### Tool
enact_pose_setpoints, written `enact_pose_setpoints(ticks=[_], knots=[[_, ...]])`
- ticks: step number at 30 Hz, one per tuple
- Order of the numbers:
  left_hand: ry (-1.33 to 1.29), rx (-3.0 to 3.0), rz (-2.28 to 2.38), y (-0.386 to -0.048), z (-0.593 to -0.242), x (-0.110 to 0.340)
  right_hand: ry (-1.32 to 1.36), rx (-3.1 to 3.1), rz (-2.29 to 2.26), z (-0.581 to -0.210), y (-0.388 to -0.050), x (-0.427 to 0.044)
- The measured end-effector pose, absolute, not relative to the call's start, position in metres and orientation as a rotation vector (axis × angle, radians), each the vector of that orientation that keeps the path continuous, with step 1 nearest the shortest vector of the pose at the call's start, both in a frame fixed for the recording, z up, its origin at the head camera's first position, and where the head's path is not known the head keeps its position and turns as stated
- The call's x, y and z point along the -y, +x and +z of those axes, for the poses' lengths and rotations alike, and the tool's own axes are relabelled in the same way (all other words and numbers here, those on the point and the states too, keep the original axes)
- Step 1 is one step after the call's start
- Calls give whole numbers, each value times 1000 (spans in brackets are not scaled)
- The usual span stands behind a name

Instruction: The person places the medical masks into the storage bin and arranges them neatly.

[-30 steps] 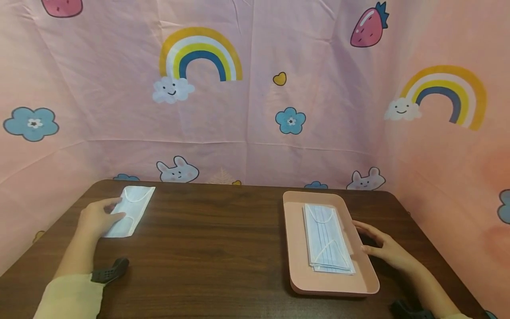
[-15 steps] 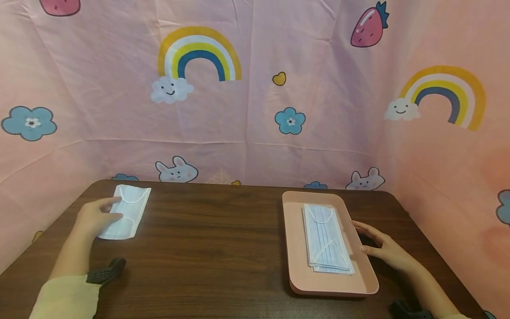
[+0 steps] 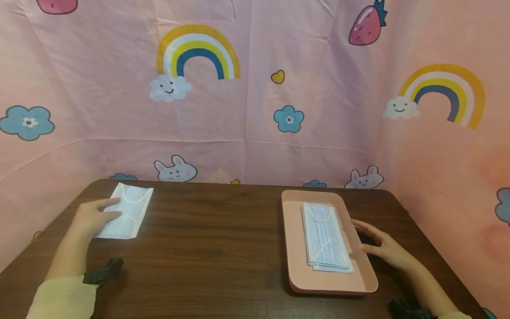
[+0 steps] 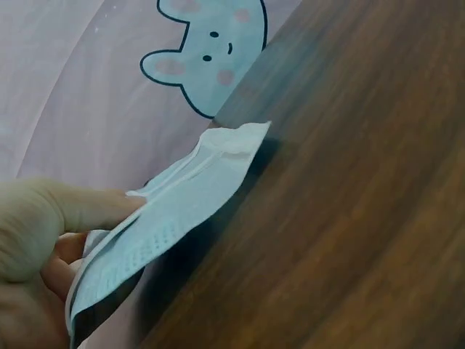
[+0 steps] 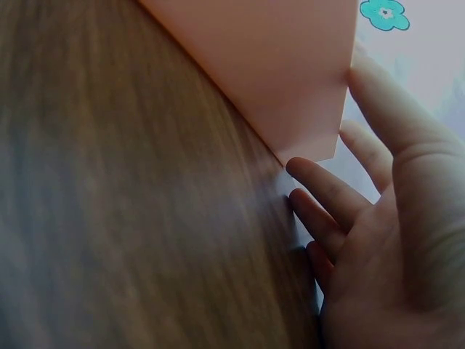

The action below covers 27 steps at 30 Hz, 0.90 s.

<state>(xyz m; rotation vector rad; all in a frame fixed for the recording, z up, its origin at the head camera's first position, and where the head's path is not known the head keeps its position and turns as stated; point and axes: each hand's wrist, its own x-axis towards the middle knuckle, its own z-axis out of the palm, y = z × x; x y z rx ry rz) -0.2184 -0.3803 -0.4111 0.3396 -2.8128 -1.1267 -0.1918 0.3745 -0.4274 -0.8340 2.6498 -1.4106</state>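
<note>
At the table's left side my left hand pinches a light blue face mask by its left edge. The left wrist view shows the thumb on top of the mask and other fingers beneath, with the sheet tilted and a shadow below it. Over on the right, a pink tray holds a small stack of face masks with white ear loops. My right hand rests against the tray's right wall, fingers loosely spread. In the right wrist view, fingertips touch the tray at its side and corner.
Dark brown wooden table lies between the mask and the tray. Behind and to both sides hangs a pink patterned cloth, close to the table's edges. Dark straps with camera mounts sit on the wrists.
My left hand has shifted slightly left with the mask, which now shows more of its face toward the head camera. The right hand and the tray stay where they were.
</note>
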Motion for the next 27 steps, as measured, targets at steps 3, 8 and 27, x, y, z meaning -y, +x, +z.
enact_pose_setpoints(ticks=[3, 8, 27], knots=[[327, 2782, -1173, -220, -407, 375, -833, -2637, -1411, -427, -192, -375], [280, 2675, -1271, -222, -398, 360, -854, -2636, -1417, -424, -191, -373], [249, 2370, -1740, -227, -370, 295, -847, -2620, -1427, -426, -193, -375]])
